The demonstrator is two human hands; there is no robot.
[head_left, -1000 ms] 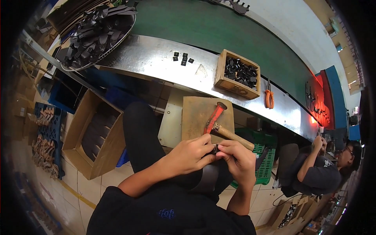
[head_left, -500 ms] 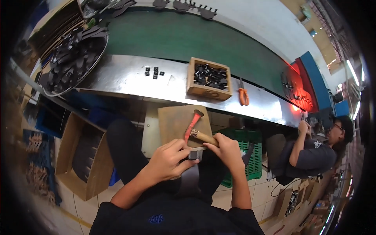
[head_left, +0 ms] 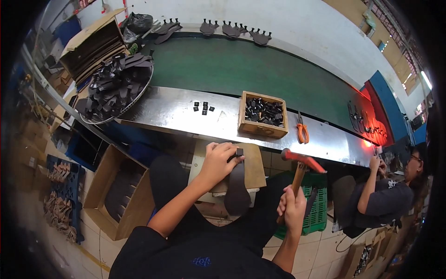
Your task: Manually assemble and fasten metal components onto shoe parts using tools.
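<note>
Over a brown padded block point(head_left: 254, 169) in front of my lap, my left hand point(head_left: 218, 160) is closed around the heel end of a dark shoe sole point(head_left: 238, 197). A small black block-shaped heel piece point(head_left: 239, 152) shows at that end, beside my fingertips. The sole's broad end points toward me. To the right, my right hand point(head_left: 292, 207) grips the wooden handle of a hammer point(head_left: 298, 177). Its red head is raised, apart from the sole.
On the metal ledge lie several small black pieces point(head_left: 204, 108), a wooden box point(head_left: 264, 129) of similar parts and orange-handled pliers point(head_left: 303, 134). A basket of dark soles point(head_left: 116, 88) stands left, before the green conveyor belt point(head_left: 223, 65). A person point(head_left: 383, 200) sits at right, near a green crate point(head_left: 316, 211).
The hammer has left the pad and risen to the right in my right hand, head up. My left hand has moved forward with the sole onto the pad. The view has shifted.
</note>
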